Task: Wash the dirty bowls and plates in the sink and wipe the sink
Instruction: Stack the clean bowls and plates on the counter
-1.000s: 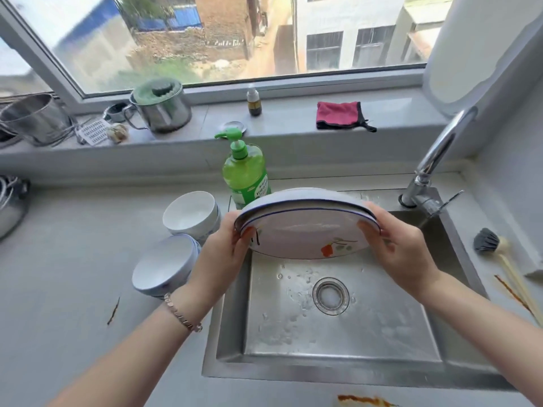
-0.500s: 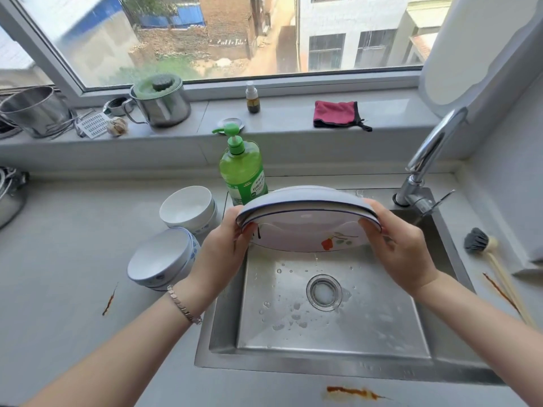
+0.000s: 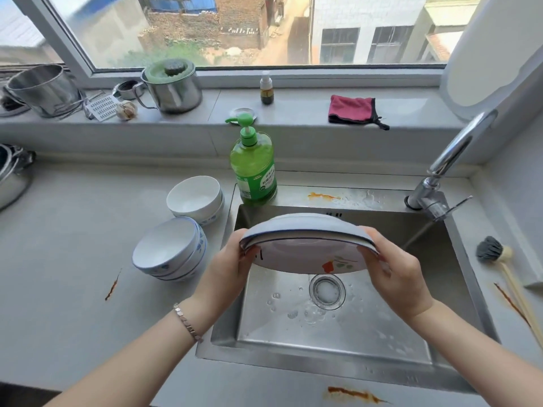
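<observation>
Hard to tell whether one dish or two: a double rim along the top edge of the plates, seemingly a nested pair, blurred at the seam. Fingertips of both hands hidden behind the far face. Both forearms cut off by the lower frame edge. Brush on the right counter, its handle running out of frame. Pot at far left only partly in view. Faint streak below the faucet, too soft to call water or reflection.

Left hand curled round the plates' left rim, thumb on the near face. Right hand gripping the right rim likewise, thumb up on the edge. Nothing else held.

Plates raised above the sink, over its back half, tilted with the painted inner face turned down and toward the viewer, clear of the basin floor and above the drain. Wrists bent inward, arms reaching in from both lower corners, bracelet on the left wrist.

Two stacks of bowls on the counter left of the sink. Green soap bottle on the sink's back-left corner.
</observation>
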### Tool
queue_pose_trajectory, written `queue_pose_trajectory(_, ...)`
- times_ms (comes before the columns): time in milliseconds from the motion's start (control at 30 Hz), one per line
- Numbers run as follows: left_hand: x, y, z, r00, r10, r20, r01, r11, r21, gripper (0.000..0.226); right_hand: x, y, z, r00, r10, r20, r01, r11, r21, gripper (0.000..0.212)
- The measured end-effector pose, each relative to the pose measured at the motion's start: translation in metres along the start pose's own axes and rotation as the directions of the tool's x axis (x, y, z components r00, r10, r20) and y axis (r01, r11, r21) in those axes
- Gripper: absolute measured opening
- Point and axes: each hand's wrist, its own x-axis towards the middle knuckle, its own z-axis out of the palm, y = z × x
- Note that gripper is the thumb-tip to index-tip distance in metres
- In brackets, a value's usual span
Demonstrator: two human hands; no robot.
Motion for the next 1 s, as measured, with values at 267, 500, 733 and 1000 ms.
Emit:
queue_pose_trajectory(267, -0.037, -0.062, -0.035, 0.796, -0.571, 0.2, 0.574, 0.817, 0.047, 0.016, 0.006, -0.028, 0.079, 0.661, 0.534, 0.528, -0.549, 0.823, -0.145, 0.014)
queue_pose_trajectory(500, -0.104, -0.152, -0.082, 0.467, -0.858, 0.215, 0.823, 0.51, 0.251, 0.013, -0.02, -0.083, 0.198, 0.191, 0.592, 0.783, -0.828, 0.525, -0.194, 0.017)
queue_pose_trajectory(733, -0.12, -0.203, -0.109, 0.352, -0.92, 0.172, 0.815, 0.392, 0.427, 0.01, -0.046, -0.102, 0.272, 0.132, 0.617, 0.776, -0.817, 0.511, -0.267, 0.011)
queue_pose_trajectory(1000, -0.101, -0.182, -0.104, 0.429, -0.903, 0.022, 0.606, 0.306, 0.734, 0.034, -0.049, -0.104, 0.285, 0.153, 0.639, 0.754, -0.774, 0.552, -0.311, 0.019)
